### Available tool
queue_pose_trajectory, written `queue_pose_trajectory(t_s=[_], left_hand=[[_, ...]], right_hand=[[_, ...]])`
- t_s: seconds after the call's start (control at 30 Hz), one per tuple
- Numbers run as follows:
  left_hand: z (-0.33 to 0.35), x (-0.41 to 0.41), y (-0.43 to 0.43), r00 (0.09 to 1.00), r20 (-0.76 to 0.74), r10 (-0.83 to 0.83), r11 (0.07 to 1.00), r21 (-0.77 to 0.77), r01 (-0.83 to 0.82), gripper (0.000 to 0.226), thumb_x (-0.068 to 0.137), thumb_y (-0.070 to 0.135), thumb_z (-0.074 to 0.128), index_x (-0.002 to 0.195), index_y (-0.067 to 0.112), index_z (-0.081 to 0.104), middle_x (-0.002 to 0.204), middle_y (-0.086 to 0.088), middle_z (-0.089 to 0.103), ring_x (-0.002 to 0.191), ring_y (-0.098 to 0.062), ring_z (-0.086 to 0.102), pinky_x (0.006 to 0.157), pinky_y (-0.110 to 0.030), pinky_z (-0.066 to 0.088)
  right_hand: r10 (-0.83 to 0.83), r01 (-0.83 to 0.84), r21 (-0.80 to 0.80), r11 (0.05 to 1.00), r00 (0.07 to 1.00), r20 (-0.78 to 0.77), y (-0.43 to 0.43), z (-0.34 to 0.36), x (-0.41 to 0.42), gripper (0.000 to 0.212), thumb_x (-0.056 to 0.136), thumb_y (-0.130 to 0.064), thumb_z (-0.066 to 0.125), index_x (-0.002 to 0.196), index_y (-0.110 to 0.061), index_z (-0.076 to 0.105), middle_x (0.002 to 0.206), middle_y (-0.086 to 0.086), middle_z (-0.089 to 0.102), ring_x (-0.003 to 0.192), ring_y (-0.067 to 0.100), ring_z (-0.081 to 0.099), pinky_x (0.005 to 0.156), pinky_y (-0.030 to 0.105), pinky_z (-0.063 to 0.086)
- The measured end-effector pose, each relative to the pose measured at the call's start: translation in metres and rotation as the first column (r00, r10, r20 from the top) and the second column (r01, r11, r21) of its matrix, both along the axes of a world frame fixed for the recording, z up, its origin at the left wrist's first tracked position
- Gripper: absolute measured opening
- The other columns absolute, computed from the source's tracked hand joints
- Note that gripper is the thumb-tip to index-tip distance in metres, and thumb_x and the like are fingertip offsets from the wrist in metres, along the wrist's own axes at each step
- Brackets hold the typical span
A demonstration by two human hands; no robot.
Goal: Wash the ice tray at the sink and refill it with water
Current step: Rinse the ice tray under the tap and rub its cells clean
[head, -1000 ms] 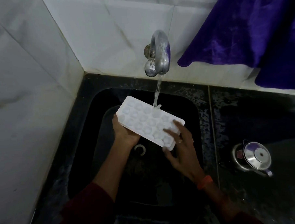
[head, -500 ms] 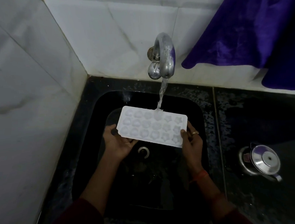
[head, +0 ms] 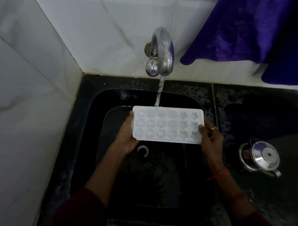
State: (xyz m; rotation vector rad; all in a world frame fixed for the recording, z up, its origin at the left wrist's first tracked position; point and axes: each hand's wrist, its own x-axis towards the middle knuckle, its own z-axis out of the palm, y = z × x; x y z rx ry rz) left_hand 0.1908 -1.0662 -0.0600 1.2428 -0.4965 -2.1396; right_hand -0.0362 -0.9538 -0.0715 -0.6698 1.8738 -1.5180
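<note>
ice tray between gripping hands

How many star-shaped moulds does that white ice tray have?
6 star-shaped moulds, in two columns of three at the right end of the ice tray, next to the right hand gripping that end. None seems hidden.

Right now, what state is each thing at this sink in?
Tap: running.
Ice tray: held level, hollows up, water hitting its far edge.
Left hand: gripping the tray's left end.
Right hand: gripping its right end.
Kettle: upright, lid on.
</note>
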Motion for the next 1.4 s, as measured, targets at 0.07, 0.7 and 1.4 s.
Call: queue_pose_trajectory(t_s=[0.07, 0.7, 1.4], left_hand=[[0.000, -0.007, -0.001, 1.000, 0.030, 0.003, 1.000, 0.012, -0.003, 0.061, 0.107, 0.055, 0.028, 0.135, 0.012, 0.062, 0.125, -0.013, 0.073, 0.110, -0.030, 0.072, 0.088, -0.044, 0.060], [-0.001, 0.026, -0.004, 0.943, 0.234, 0.236, 0.971, -0.035, -0.235, 0.053, 0.104, 0.059, 0.038, 0.110, 0.019, 0.073, 0.108, -0.009, 0.079, 0.090, -0.025, 0.078, 0.076, -0.041, 0.061], [-0.008, 0.017, 0.006, 0.914, 0.281, 0.294, 0.954, -0.025, -0.300, 0.060, 0.101, 0.063, 0.040, 0.121, 0.015, 0.071, 0.116, -0.013, 0.076, 0.102, -0.032, 0.075, 0.081, -0.043, 0.061]], right_hand=[[0.000, 0.000, 0.002, 1.000, 1.000, 0.001, 0.001, 0.002, -0.004, 0.037, 0.102, -0.009, 0.055, 0.139, -0.014, 0.060, 0.127, 0.005, 0.070, 0.116, 0.010, 0.066, 0.091, 0.020, 0.053], [0.134, -0.138, 0.009, 0.990, 0.976, 0.174, -0.034, -0.015, 0.032, 0.041, 0.103, -0.005, 0.053, 0.144, -0.012, 0.053, 0.129, 0.009, 0.068, 0.116, 0.017, 0.066, 0.096, 0.032, 0.057], [0.168, -0.170, 0.002, 0.985, 0.977, 0.128, -0.041, -0.002, 0.012, 0.038, 0.100, -0.003, 0.057, 0.137, -0.011, 0.059, 0.118, -0.004, 0.074, 0.114, 0.019, 0.069, 0.092, 0.030, 0.058]])
